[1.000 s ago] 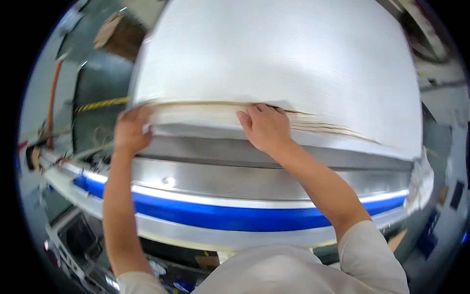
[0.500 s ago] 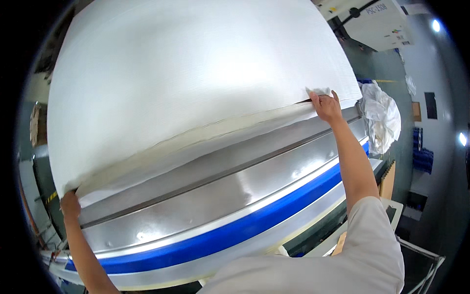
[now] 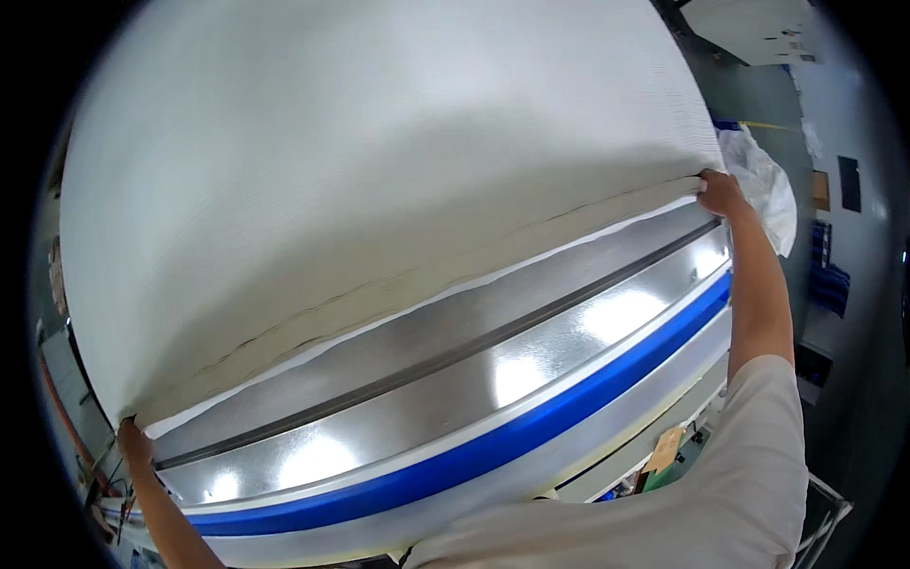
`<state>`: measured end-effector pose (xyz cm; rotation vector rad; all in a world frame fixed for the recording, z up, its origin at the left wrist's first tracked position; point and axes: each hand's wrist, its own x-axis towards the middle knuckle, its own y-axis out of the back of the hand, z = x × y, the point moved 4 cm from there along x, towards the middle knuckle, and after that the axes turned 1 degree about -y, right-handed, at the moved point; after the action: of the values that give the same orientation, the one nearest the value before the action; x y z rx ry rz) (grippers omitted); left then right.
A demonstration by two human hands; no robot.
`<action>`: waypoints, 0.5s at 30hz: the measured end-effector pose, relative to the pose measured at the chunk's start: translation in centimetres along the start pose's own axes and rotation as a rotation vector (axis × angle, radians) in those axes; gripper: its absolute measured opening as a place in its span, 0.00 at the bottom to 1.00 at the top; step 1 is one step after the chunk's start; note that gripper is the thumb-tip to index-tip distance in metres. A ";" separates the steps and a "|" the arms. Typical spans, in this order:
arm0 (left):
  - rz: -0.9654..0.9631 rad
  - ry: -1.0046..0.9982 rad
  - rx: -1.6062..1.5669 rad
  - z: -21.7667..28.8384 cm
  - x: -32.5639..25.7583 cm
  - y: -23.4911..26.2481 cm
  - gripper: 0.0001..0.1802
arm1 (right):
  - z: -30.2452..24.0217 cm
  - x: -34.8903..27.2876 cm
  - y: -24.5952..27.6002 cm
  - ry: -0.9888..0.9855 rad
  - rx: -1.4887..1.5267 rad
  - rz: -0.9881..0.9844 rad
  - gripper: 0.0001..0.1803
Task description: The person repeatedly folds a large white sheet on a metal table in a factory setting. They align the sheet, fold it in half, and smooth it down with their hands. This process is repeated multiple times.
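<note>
A broad sheet of white fabric [image 3: 379, 142], apparently in several layers, covers most of the view. Its pale front edge [image 3: 398, 284] sags a little between my two hands. My left hand [image 3: 135, 446] is closed on that edge at the near left corner. Farther off, at the right corner, my right hand [image 3: 724, 194] pinches the same edge, fingers curled round it and partly hidden. Both arms are spread wide. Below the cloth, the smooth metal table [image 3: 417, 403] shows, with a dark groove running along it.
A blue band [image 3: 474, 450] follows the table's near side, in front of my body. Crumpled white material [image 3: 766, 190] hangs by the right corner. A white machine housing [image 3: 754, 30] stands at the far right, and blue stacked items [image 3: 829, 287] lie beyond the table.
My right hand has moved outward to the right corner of the fabric. The front edge now stretches straighter between my hands. My left hand stays at the left corner, and the view has shifted slightly.
</note>
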<state>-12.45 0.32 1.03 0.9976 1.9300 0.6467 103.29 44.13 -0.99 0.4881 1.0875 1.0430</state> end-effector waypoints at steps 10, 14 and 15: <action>-0.101 0.074 0.005 6.4 0.0 9.1 0.22 | 6.4 -4.6 3.4 -0.028 0.090 0.134 0.20; -0.015 0.160 -0.072 3.3 -3.3 13.3 0.20 | 11.5 -6.2 5.3 0.050 0.029 0.192 0.24; -0.019 0.118 -0.102 3.2 -3.9 14.0 0.20 | 14.1 -7.2 5.0 0.096 0.103 0.211 0.24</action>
<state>-2.92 4.92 11.52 0.8947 1.9848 0.8005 113.04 42.28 12.26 0.6515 1.1977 1.2089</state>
